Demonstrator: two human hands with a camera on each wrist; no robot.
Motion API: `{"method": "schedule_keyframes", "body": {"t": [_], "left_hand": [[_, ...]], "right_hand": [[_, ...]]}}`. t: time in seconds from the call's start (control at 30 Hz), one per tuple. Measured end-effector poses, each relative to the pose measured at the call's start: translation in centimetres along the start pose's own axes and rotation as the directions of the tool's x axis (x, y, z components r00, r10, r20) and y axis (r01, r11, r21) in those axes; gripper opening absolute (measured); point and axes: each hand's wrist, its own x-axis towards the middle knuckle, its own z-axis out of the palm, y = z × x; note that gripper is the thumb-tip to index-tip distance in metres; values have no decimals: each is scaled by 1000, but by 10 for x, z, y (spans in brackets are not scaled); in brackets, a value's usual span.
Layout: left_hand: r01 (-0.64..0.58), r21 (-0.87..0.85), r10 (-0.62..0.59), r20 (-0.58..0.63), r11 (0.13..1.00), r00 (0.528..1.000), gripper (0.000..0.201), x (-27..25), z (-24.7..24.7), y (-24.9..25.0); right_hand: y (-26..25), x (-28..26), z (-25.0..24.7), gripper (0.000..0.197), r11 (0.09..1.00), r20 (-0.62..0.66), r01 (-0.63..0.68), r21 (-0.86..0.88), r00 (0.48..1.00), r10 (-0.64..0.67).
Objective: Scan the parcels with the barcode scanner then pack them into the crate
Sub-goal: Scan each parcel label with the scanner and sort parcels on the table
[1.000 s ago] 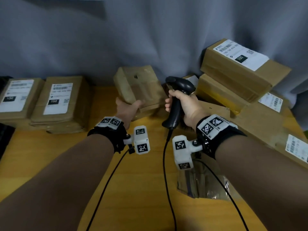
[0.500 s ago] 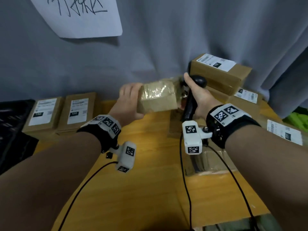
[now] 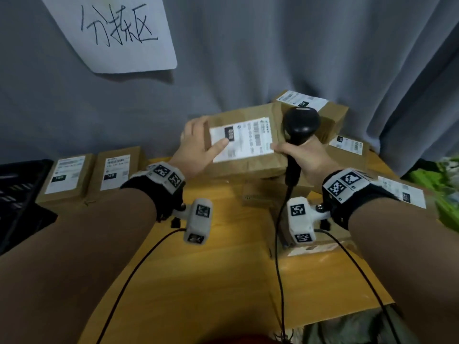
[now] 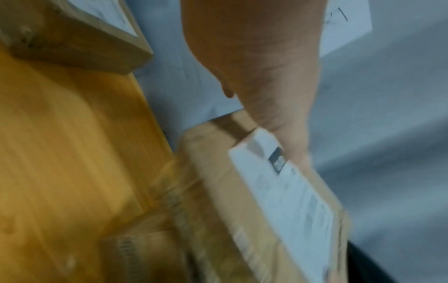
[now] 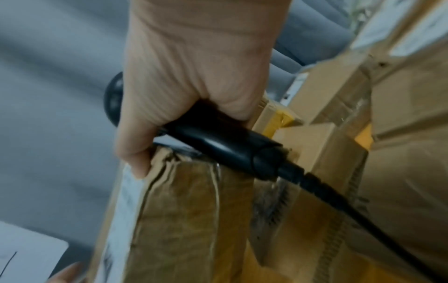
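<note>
I hold a brown parcel (image 3: 248, 167) above the table, its white label (image 3: 242, 139) turned up toward me. My left hand (image 3: 198, 147) grips its left end, thumb lying on the label; in the left wrist view this hand (image 4: 254, 67) and the parcel (image 4: 242, 210) are blurred. My right hand (image 3: 300, 155) grips the handle of the black barcode scanner (image 3: 300, 122), whose head stands just past the parcel's right end. A right fingertip touches the label's corner. In the right wrist view the scanner (image 5: 218, 141) lies in my right hand (image 5: 194, 67), against the parcel's edge (image 5: 181, 220).
Two labelled parcels (image 3: 65, 180) (image 3: 115, 172) lie at the table's back left, beside a black crate (image 3: 19, 194). More parcels (image 3: 332, 115) (image 3: 347, 150) are piled at the back right. A grey curtain with a paper sign (image 3: 119, 33) hangs behind. Cables trail over the wooden table (image 3: 223, 281).
The parcel was turned from its plain taped side to label up and raised. My right hand with the scanner came against its right end. The head view tilted upward.
</note>
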Motion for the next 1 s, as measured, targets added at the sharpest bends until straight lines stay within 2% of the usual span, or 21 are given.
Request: {"method": "schedule_keyframes", "body": {"t": [0.1, 0.17, 0.23, 0.3, 0.33, 0.4, 0.43, 0.5, 0.57, 0.63, 0.7, 0.77, 0.9, 0.97, 1.0], "left_hand": [[186, 67, -195, 166, 980, 967, 89, 10, -13, 11], [235, 66, -243, 346, 970, 906, 77, 11, -25, 14], [321, 45, -290, 557, 946, 778, 56, 4, -34, 15], [455, -27, -305, 707, 890, 638, 42, -5, -36, 15], [502, -63, -302, 732, 863, 611, 30, -9, -34, 15], [550, -89, -330, 716, 831, 615, 8, -15, -32, 17], [565, -99, -355, 687, 819, 634, 8, -18, -31, 18], [613, -105, -443, 597, 783, 669, 11, -24, -32, 12], [670, -169, -544, 458, 723, 703, 26, -27, -32, 3], [689, -258, -605, 338, 677, 721, 35, -28, -28, -6], [698, -345, -639, 284, 628, 715, 40, -28, -24, -7], [699, -391, -641, 289, 598, 711, 46, -26, -18, -2], [630, -336, -554, 301, 700, 776, 69, -27, 1, 7], [593, -345, -522, 283, 728, 805, 60, -29, 10, 5], [597, -340, -522, 292, 727, 802, 56, -30, 13, 4]], "right_hand": [[-10, -4, -9, 42, 982, 138, 68, -179, 990, -43], [-17, -5, -11, 34, 962, 207, 102, -254, 977, -49], [-22, -5, -13, 34, 951, 273, 105, -292, 962, -23], [-26, -5, -12, 37, 943, 341, 105, -314, 940, 9], [-28, -4, -12, 38, 941, 367, 103, -322, 930, 23], [-28, -3, -9, 39, 944, 373, 83, -318, 927, 45], [-25, -1, -7, 41, 947, 343, 77, -313, 939, 37], [-21, 2, -2, 45, 951, 191, 94, -294, 981, -38], [-19, 2, 3, 29, 979, -10, 94, -180, 995, -97], [-23, -2, 7, 14, 999, -95, 40, -33, 995, -43], [-31, -6, 11, 11, 999, -51, -35, 39, 998, 37], [-38, -11, 17, 16, 997, 19, -71, 24, 997, 70], [-46, -24, 31, 17, 997, 126, -33, -71, 991, 42], [-47, -29, 34, 16, 993, 140, -31, -115, 989, 47], [-46, -31, 34, 14, 989, 134, -47, -138, 989, 65]]}}
